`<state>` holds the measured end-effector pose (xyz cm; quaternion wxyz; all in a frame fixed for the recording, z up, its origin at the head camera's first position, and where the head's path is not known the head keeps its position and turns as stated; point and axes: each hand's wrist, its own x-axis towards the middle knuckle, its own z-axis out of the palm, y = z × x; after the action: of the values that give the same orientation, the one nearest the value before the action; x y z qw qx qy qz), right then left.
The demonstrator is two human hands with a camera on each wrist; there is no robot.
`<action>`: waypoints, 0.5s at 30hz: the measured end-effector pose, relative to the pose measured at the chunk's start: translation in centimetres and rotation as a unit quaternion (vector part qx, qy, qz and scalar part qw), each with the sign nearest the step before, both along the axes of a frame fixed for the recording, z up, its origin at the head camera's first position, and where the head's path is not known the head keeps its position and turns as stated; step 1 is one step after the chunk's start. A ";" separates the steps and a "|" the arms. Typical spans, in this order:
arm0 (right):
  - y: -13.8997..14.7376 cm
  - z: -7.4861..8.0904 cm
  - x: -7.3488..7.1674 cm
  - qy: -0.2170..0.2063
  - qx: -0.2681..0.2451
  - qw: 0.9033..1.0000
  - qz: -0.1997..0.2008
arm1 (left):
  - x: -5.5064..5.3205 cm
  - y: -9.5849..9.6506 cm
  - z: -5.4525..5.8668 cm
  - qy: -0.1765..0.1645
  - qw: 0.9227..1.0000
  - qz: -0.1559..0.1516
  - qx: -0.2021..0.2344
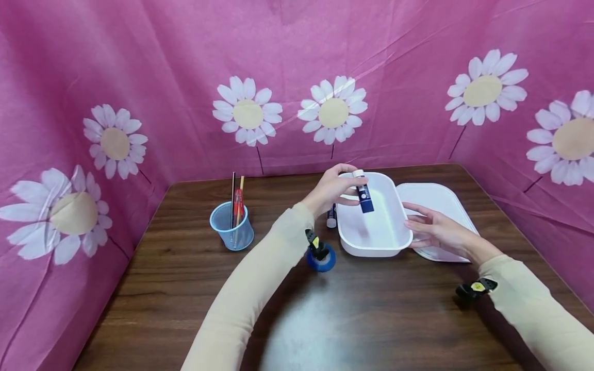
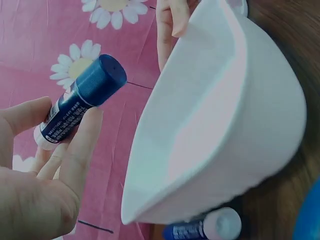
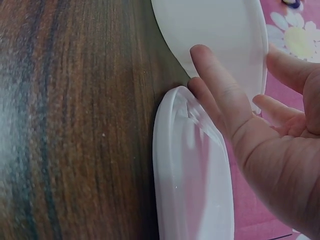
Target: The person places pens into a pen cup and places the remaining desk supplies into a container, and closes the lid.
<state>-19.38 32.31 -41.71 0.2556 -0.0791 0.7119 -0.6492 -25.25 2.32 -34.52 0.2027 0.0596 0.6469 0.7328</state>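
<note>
My left hand (image 1: 335,189) pinches a dark blue glue stick (image 1: 364,198) with a white end, between thumb and fingers. It holds the glue stick above a white plastic container (image 1: 371,252), whose inside looks bare. In the left wrist view the glue stick (image 2: 67,117) is tilted, its blue cap (image 2: 100,82) pointing up and away from the palm. My right hand (image 1: 438,232) holds the container's right side, thumb at the rim and fingers along the outer wall (image 3: 225,40). Another glue stick (image 1: 331,217) lies on the table against the container's left side.
A white lid (image 1: 436,198) lies right of the container, partly under my right hand. Below my left wrist sits a round blue object (image 1: 321,260), partly hidden. A light blue mesh cup (image 1: 235,239) with pencils and a red item stands at left. Pink flowered cloth surrounds the table.
</note>
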 end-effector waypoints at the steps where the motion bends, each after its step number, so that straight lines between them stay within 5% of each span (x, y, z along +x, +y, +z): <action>1: 0.0 0.0 0.0 0.001 0.001 1.000 0.001 | -0.1 0.3 0.1 0.000 1.000 0.001 0.000; 8: -0.1 -0.4 -0.3 0.002 0.002 1.000 -0.002 | -1.2 2.5 0.0 0.007 1.000 -0.011 -0.027; 15: 0.1 -0.5 0.0 0.007 -0.007 1.000 0.000 | -2.5 3.9 -1.7 -0.006 1.000 0.015 -0.027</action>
<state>-19.36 32.36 -42.25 0.2502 -0.0852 0.7092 -0.6536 -27.78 6.27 -36.19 0.1971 0.0406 0.6658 0.7184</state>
